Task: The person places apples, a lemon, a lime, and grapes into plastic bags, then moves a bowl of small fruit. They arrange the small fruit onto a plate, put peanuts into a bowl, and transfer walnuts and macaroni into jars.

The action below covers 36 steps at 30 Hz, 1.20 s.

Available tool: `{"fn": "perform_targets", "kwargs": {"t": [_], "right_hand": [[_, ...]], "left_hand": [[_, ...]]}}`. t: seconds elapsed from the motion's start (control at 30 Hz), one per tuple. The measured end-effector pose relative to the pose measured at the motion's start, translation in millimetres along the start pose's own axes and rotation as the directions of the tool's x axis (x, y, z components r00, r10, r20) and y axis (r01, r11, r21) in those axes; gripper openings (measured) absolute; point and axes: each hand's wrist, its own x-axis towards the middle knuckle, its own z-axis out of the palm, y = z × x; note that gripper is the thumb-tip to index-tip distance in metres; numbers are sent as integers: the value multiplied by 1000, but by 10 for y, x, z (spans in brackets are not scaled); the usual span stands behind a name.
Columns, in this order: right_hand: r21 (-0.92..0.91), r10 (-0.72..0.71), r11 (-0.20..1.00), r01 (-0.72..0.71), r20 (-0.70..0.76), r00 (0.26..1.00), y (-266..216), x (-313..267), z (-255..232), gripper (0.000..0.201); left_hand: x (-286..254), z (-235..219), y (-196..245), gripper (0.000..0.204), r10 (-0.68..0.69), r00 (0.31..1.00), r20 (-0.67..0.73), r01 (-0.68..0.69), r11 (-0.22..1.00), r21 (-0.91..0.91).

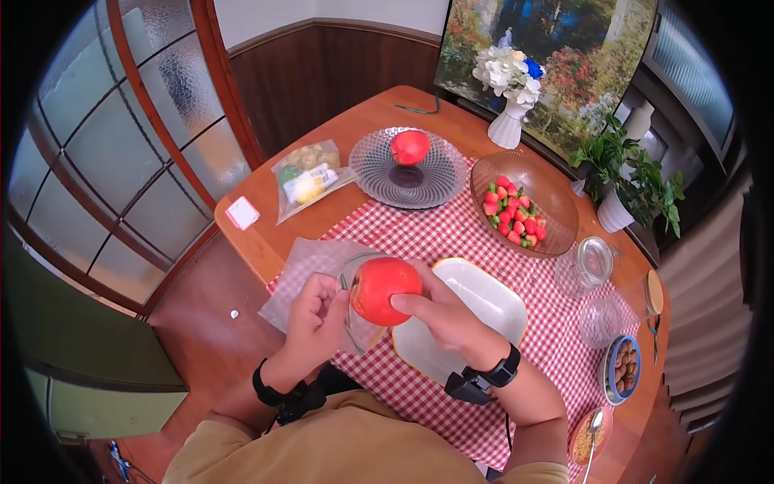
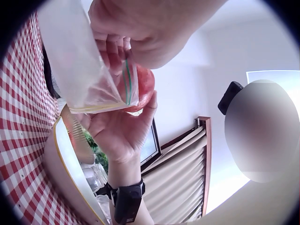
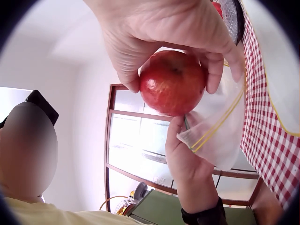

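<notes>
White tray (image 1: 493,305) under right hand (image 1: 443,313). Clear zip bag (image 1: 310,260) at left hand (image 1: 313,319), lip pinched. Red apple (image 1: 385,284) between hands by bag mouth — right hand curled round it. Likely loading or emptying bag, direction unclear — next move calls for mouth spread wide.

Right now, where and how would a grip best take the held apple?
Probably from above, across the near and far sides of the red apple: its round body bulges uncovered there, while the right hand clasps its right side and the left hand and zip-top bag crowd its left.
</notes>
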Motion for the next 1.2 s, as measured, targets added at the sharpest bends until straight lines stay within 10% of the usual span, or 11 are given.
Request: {"fn": "perform_targets", "kwargs": {"t": [0.17,0.23,0.43,0.63,1.03,1.2], "right_hand": [[-270,1,963,-9,-31,1000,2,25,35,57],[-633,-78,772,59,-3,997,-35,18,90,61],[-912,-330,261,317,224,917,15,72,163,61],[-794,-217,581,178,60,974,97,192,194,49],[-709,-529,504,492,197,826,-286,197,230,25],[-818,-542,486,308,-5,841,-572,655,-60,22]], "left_hand": [[-37,1,108,5,57,998,18,-56,998,-12],[-13,38,261,7,273,956,112,-295,891,346],[-22,95,318,7,283,946,159,-324,858,399],[-19,62,319,6,267,959,99,-285,904,320],[78,-222,326,4,99,976,-195,-123,986,-112],[115,-324,363,5,115,968,-223,-131,990,-60]]}}
